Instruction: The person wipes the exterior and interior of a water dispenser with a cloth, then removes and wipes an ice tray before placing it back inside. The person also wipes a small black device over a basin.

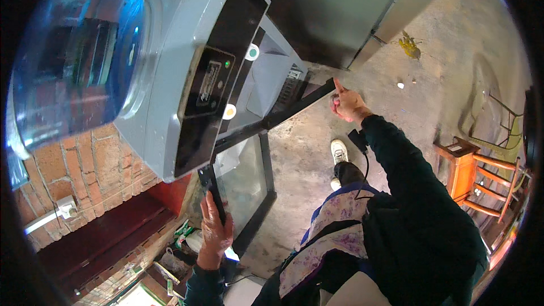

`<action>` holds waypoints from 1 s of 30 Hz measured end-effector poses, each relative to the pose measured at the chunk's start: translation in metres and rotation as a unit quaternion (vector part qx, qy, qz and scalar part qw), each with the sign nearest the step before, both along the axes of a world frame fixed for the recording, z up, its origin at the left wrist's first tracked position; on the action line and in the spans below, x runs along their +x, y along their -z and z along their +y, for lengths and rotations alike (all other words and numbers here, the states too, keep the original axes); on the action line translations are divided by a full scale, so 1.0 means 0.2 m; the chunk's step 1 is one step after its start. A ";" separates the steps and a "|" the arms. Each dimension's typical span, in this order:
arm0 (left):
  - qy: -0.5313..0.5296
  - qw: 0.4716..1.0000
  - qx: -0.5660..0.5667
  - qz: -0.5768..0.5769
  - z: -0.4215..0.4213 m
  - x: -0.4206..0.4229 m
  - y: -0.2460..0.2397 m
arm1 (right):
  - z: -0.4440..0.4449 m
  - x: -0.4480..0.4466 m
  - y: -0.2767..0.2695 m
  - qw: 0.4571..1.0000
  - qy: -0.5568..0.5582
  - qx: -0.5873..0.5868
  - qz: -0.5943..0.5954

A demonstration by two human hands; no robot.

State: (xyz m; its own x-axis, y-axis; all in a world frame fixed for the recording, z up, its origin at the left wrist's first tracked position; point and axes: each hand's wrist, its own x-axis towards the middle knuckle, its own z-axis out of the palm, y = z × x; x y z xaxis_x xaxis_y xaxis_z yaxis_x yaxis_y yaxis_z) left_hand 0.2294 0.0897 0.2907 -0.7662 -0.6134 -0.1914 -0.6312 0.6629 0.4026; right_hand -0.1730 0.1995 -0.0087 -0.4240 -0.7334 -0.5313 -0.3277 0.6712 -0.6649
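A grey and black water dispenser (pixel 170 72) with a blue water bottle (pixel 76 59) on top fills the upper left. My left hand (pixel 216 227) holds a black strip at its front edge, with the fingers on one side and the thumb on the other. A glass panel with a black frame (pixel 272 174) hangs beside that hand. My right hand (pixel 349 105) is at the far end of a black bar (pixel 301 106) that juts from the dispenser; its index finger is extended against the bar's tip and the other fingers are curled. Whether they grip anything is unclear.
A dark cabinet (pixel 340 4) stands behind the dispenser. A wooden chair (pixel 461 165) is at the right on the concrete floor (pixel 382 89), where yellowish plant scraps (pixel 410 46) lie. A black plug-like piece on a cable (pixel 359 140) hangs by my right sleeve. A brick wall (pixel 85 153) is at the left.
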 end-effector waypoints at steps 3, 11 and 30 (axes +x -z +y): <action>-0.005 0.999 0.020 0.032 0.00 0.01 0.00 | 0.14 0.12 0.03 0.998 0.009 0.038 0.046; 0.054 0.996 -0.057 0.050 0.00 0.05 0.06 | 0.62 0.71 0.19 0.992 0.112 0.016 -0.046; -0.018 0.998 -0.056 -0.007 0.07 0.00 0.05 | 0.66 0.58 0.12 0.990 -0.108 -0.078 0.050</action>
